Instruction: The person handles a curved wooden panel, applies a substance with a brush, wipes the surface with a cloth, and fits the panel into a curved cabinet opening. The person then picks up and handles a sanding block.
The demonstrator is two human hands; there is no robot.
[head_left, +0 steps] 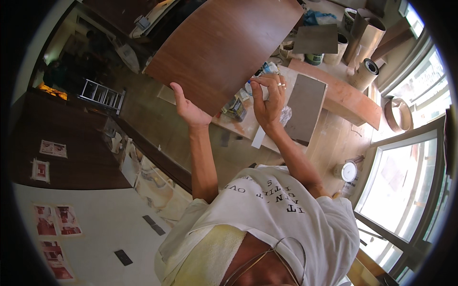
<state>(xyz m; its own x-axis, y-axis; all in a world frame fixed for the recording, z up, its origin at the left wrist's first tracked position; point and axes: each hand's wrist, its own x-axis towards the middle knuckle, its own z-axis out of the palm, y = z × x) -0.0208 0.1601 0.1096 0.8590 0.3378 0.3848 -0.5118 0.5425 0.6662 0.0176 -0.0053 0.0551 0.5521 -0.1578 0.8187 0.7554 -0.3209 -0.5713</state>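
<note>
A large brown wood-grain panel (219, 52) is held up in front of me, tilted. My left hand (193, 108) is at its lower left edge, thumb pointing up along the near side. Its other fingers are hidden behind the panel, so it appears to be gripping the board. My right hand (270, 101) is by the panel's right edge, fingers curled and thumb meeting the forefinger, with a ring on one finger. A bit of blue shows at those fingertips; what they pinch is too small to name.
Beyond the panel stands a work table (229, 125) with a tin (234, 110) and a grey board (305, 106). Farther right are an orange-brown curved plank (353, 102), a rolled sheet (369, 35) and a can (365, 75). A stepladder (101, 95) is at left, a white-lidded bucket (347, 170) at right.
</note>
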